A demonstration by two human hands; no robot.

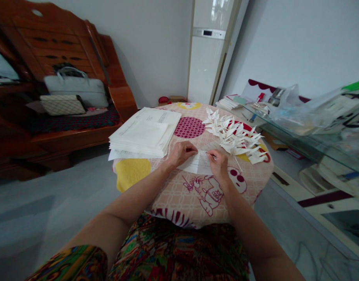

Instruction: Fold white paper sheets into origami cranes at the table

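Both hands are held apart above the round table, thumb and fingers drawn together: by the left hand point(182, 153) the sheet point(194, 164) is pinched near its far left corner, and by the right hand point(218, 162) near its far right one. The sheet is laid flat at the middle of the cloth point(170, 195), its long axis seemingly run from left to right, its far edge turned toward the white cabinet point(207, 50) and its near edge toward the lap. It is thin white paper, faintly printed, marked by a crease running away from the body. The cloth is pinkish, patterned with a pale lattice, spots and maroon cartoon figures. To the left, a thick stack point(144, 134) of paper is set askew, a lower leaf jutting past the table's edge; to the right, pointed folded papers point(235, 136) are heaped, too tangled to be counted. Both ends of the sheet are partly covered by the hands, its print cannot be read, and the contents of the plastic bag point(296, 107) are blurred.
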